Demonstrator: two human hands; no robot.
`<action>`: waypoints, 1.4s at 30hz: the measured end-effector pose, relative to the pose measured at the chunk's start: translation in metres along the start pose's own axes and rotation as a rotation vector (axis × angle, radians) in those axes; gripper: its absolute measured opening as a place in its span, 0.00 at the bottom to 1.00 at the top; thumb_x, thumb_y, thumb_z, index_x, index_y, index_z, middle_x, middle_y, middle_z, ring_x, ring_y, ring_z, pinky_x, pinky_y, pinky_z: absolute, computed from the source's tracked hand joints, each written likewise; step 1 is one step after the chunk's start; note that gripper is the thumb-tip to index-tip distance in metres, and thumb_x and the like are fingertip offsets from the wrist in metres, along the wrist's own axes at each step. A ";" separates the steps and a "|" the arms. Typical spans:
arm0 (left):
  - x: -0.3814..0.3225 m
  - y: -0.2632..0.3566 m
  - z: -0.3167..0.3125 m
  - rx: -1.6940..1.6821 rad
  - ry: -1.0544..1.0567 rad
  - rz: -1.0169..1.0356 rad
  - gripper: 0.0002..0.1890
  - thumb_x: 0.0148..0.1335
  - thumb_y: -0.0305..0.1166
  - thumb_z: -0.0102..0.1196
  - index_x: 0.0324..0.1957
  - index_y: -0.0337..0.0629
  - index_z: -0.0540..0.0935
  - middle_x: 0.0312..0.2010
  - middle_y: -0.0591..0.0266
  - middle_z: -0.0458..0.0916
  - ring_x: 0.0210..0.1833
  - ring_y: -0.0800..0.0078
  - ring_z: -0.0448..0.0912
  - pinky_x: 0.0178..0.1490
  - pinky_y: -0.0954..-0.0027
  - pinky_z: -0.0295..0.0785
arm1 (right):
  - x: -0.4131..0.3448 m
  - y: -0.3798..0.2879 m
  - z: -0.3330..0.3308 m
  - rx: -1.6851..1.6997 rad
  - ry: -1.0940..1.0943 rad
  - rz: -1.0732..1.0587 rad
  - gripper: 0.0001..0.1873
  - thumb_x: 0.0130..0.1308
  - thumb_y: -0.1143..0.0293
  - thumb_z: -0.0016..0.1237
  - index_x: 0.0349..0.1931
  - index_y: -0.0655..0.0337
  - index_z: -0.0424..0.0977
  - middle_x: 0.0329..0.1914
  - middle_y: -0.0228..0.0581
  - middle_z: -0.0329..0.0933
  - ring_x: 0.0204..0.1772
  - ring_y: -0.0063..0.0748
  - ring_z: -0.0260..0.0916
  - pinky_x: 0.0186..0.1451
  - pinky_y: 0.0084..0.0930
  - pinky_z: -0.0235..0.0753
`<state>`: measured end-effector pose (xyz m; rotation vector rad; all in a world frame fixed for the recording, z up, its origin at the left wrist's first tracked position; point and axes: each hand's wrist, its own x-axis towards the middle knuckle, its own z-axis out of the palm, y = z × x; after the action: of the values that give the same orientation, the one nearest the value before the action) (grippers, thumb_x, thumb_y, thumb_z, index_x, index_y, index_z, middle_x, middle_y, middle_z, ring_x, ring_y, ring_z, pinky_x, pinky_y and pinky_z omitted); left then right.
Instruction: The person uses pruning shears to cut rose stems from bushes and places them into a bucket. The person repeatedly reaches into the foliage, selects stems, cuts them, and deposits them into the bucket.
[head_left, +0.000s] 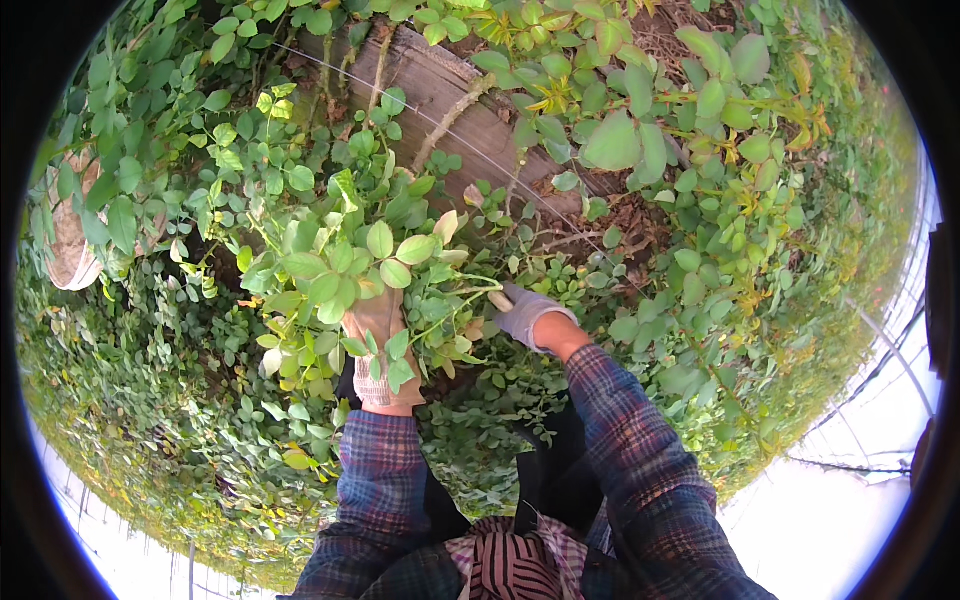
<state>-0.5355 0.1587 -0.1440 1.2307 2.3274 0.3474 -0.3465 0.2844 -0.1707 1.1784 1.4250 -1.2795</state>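
A loose bunch of leafy rose stems (337, 277) spreads in front of me, with pale green leaves. My left hand (379, 322), in a tan work glove with a knitted cuff, is in among this foliage. Leaves cover its fingers, so its grip is hidden. To the right, my right hand (529, 315) wears a greyish glove. Its thumb and fingers close on thin green rose stems (480, 286), which run left toward the bunch and partly over my left glove.
A weathered wooden board (480, 150) slants behind the bunch, crossed by a taut wire (450, 135) and thick bare canes (450, 120). Dry leaf litter (637, 232) lies beside it. Dense rose bushes (720, 300) surround me. A soiled pale object (75, 255) shows through leaves at far left.
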 end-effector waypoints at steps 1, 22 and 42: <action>0.001 0.005 -0.007 -0.019 -0.007 -0.014 0.22 0.64 0.25 0.50 0.62 0.44 0.71 0.57 0.53 0.72 0.57 0.55 0.72 0.59 0.59 0.68 | -0.022 -0.001 -0.008 0.038 -0.059 -0.051 0.34 0.62 0.54 0.48 0.68 0.54 0.59 0.57 0.53 0.74 0.55 0.54 0.72 0.56 0.39 0.71; 0.005 0.007 -0.021 0.169 -0.177 0.021 0.24 0.70 0.32 0.44 0.67 0.46 0.63 0.61 0.62 0.70 0.60 0.68 0.70 0.61 0.68 0.66 | -0.019 0.011 -0.025 0.115 0.433 -0.216 0.30 0.61 0.57 0.52 0.64 0.48 0.63 0.47 0.54 0.76 0.50 0.52 0.75 0.52 0.36 0.74; -0.017 -0.012 0.009 0.032 0.061 0.032 0.29 0.58 0.23 0.49 0.64 0.47 0.69 0.55 0.47 0.73 0.56 0.49 0.71 0.59 0.56 0.67 | -0.005 0.024 0.013 -0.399 0.164 0.078 0.24 0.65 0.62 0.46 0.63 0.49 0.64 0.47 0.47 0.76 0.50 0.45 0.76 0.48 0.40 0.75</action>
<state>-0.5311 0.1374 -0.1519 1.2905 2.3760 0.3642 -0.3216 0.2716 -0.1719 1.0687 1.6442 -0.8091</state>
